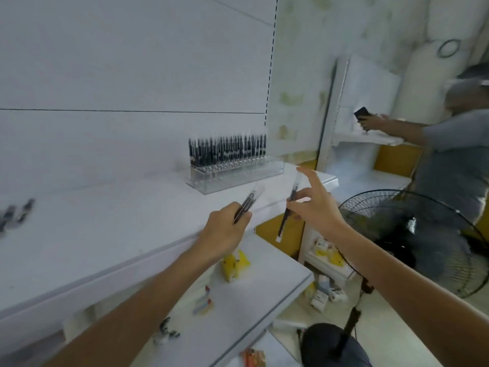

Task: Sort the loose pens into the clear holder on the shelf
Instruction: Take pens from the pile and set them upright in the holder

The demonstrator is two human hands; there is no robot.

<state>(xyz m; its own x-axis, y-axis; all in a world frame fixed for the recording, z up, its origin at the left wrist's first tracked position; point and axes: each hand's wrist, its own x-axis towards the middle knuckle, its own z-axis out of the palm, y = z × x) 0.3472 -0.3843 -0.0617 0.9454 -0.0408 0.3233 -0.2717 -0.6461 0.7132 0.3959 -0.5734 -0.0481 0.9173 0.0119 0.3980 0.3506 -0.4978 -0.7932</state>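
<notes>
The clear holder (238, 176) stands at the right end of the white shelf (105, 229), its back rows filled with several upright black pens (227, 151). My left hand (225, 229) grips a small bunch of black pens (247, 203) just in front of the holder. My right hand (315, 205) pinches a single black pen (287, 211) between thumb and fingers, nearly upright, with the index finger stretched out. Both hands hover over the shelf's front edge, short of the holder. Loose pens (16, 214) lie blurred at the shelf's far left.
A lower shelf (251, 295) carries a yellow packet (234, 263) and small items. A black standing fan (412, 242) is on the right. Another person (449, 144) holding a phone stands at the far right by a second shelving unit.
</notes>
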